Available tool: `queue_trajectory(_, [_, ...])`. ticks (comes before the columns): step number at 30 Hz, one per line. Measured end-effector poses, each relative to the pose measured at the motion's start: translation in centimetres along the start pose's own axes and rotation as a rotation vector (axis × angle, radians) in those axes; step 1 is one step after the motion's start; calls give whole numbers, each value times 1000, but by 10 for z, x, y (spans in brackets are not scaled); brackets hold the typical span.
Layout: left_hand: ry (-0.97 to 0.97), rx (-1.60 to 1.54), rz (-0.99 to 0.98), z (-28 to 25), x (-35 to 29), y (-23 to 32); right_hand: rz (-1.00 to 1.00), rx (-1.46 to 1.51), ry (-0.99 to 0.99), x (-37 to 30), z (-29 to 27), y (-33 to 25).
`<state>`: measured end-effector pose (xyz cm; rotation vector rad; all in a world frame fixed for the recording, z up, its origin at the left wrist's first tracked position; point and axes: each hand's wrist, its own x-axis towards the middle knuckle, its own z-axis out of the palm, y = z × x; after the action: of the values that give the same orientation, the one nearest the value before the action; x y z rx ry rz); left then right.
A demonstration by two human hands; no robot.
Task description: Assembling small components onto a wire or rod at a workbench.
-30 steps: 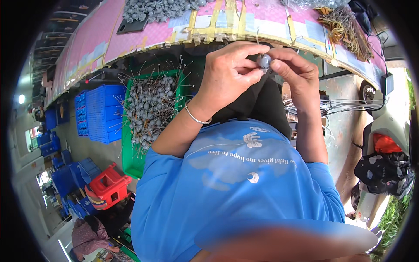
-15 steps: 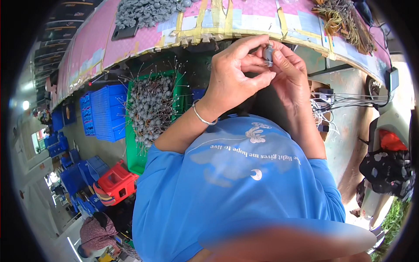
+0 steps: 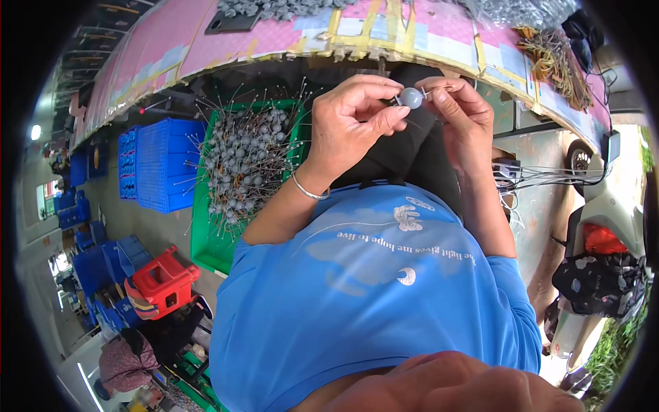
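Between my two hands is a grey, shiny ball-shaped part with small prongs at its sides. The thumb and fingertips of my left hand pinch its left side. From the right, the thumb and forefinger of my right hand close on its short peg; a thin brownish wire seems to lie along that forefinger. Left of my left forearm, a green crate holds many similar grey balls with thin wires sticking out.
Ahead, the pink, tape-patched table carries grey parts, a dark phone-like slab and a wire bundle. Blue crates and a red stool stand left. At right is a scooter; a person sits lower left.
The grey part has turned, so its round face now shows where its side showed before. My hands have spread slightly apart, and the view has shifted a little.
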<state>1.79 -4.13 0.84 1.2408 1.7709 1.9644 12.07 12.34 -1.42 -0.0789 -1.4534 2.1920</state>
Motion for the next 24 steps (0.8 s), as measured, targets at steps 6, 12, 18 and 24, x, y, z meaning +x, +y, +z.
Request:
queue_trajectory(6, [-30,-56,-107,-29,-10,11,77,-125,-186,3,19,-3])
queue_trajectory(12, [-11,24,1,-39,-20,6,14,-206,-367,24,27,3])
queue_trajectory(18, [118,70,-74,-60,-34,2,287,-20,-423,43,43,33])
queue_trajectory(24, [269,40,-350,-102,-68,5,476,-3,-323,44,69,58])
